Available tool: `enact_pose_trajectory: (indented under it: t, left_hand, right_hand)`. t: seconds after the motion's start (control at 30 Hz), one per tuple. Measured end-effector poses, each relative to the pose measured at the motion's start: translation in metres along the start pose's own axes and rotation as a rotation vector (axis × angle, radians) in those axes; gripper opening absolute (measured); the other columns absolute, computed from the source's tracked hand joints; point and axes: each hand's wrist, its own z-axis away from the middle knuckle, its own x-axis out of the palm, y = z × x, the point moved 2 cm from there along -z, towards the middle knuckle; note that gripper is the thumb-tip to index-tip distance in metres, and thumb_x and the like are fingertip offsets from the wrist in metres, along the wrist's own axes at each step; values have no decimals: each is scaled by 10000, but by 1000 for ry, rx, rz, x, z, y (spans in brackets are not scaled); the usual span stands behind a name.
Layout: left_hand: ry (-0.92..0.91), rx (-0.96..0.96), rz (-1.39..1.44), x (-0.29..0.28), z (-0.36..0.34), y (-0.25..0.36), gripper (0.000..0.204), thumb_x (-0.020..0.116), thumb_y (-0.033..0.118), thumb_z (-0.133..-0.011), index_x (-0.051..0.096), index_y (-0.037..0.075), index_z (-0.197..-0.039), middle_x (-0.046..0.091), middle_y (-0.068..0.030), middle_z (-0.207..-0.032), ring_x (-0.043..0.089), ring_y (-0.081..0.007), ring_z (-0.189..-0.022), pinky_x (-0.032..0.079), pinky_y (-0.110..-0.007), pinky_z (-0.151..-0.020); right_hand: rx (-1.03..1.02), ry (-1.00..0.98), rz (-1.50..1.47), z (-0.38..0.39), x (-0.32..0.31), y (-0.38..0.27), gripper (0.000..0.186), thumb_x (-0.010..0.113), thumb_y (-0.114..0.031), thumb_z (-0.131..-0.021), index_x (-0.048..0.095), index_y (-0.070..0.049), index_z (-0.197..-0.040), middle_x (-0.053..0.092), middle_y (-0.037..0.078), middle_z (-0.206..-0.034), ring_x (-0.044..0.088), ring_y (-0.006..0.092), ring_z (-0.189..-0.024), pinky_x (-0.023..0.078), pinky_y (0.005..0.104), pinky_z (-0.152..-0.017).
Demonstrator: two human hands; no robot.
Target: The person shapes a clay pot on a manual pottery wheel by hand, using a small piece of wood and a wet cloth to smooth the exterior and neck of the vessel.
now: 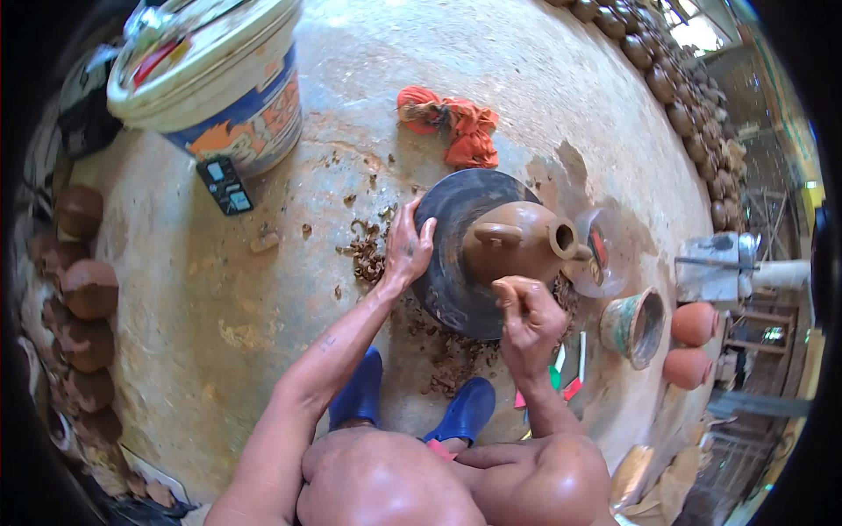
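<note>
A brown clay jug (517, 241) with a round mouth stands on a dark round turntable (447, 289). A small lug or handle (497, 232) is on its side, and a short spout (580, 253) sticks out near the mouth. At the turntable's left rim is my left hand (410, 243), touching the edge with thumb and fingers apart. My right hand (531, 317) hovers just on the near side of the jug, its fingers pinched together. Whatever is between those fingertips, if anything, is too small to make out.
Clay shavings (367, 252) litter the floor around the turntable. Beyond lies an orange cloth (460, 123). A clear basin (605, 263), a green-stained pot (633, 327) and two reddish pots (693, 324) stand right. Left are a large bucket (254, 105), a black device (224, 186) and stacked pots (88, 289).
</note>
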Motion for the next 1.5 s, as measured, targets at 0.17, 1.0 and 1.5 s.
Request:
enact_pose_trajectory:
  t: [0.17, 1.0, 1.5]
  left_hand:
    - [-48, -75, 109, -17, 12, -14, 814, 651, 520, -1054, 390, -31, -1593, 436, -302, -1625, 418, -414, -1528, 316, -481, -1272]
    - [-404, 56, 114, -14, 33, 44, 1455, 666, 910, -787, -18, 53, -1744, 24, -241, -1812, 30, -346, -1684, 78, -468, -1352]
    - [-420, 25, 169, -15, 33, 42, 1462, 694, 905, -778, -31, 88, -1749, 16, -276, -1801, 21, -362, -1681, 97, -487, -1343]
  right_hand:
    - [356, 93, -381, 30, 47, 28, 287, 701, -128, -1069, 732, -8, -1329, 771, 95, -854, 643, 102, -606, 533, 277, -580]
    - [-48, -64, -267, 36, 42, 87, 670, 755, -310, -1006, 515, -155, -1612, 716, 203, -789, 734, 364, -675, 577, 451, -675]
    - [410, -476, -1030, 50, 51, 72, 826, 663, -203, -1088, 182, -266, -1757, 618, -27, -688, 554, 63, -648, 502, 290, -620]
